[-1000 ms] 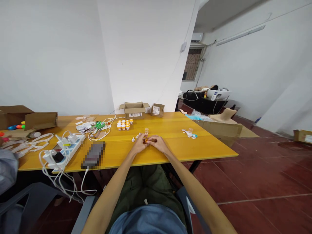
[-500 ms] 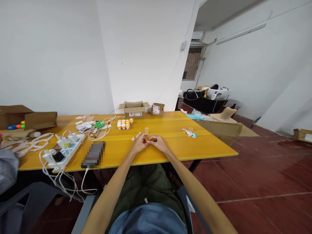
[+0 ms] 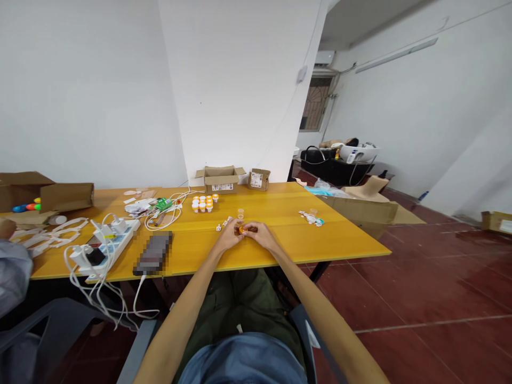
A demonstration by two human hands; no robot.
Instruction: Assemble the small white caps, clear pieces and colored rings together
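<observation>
My left hand (image 3: 229,236) and my right hand (image 3: 259,234) meet over the yellow table (image 3: 280,240), fingers pinched together on a small orange piece (image 3: 242,230) held between them. A tiny clear cup (image 3: 240,214) stands just beyond my fingers. Small white dice-like bits (image 3: 223,223) lie to the left of my hands. Further back sits a cluster of several small white and orange caps (image 3: 203,203).
A white power strip (image 3: 110,240) with chargers and cables lies at the left, next to a dark phone (image 3: 153,254). Open cardboard boxes (image 3: 221,179) stand at the table's far edge. More small parts (image 3: 311,218) lie at the right. Another person's arm (image 3: 12,261) shows at the far left.
My hands stay together in the same spot; the fingers have shifted slightly on the small orange piece. The person at the far left has moved a little.
</observation>
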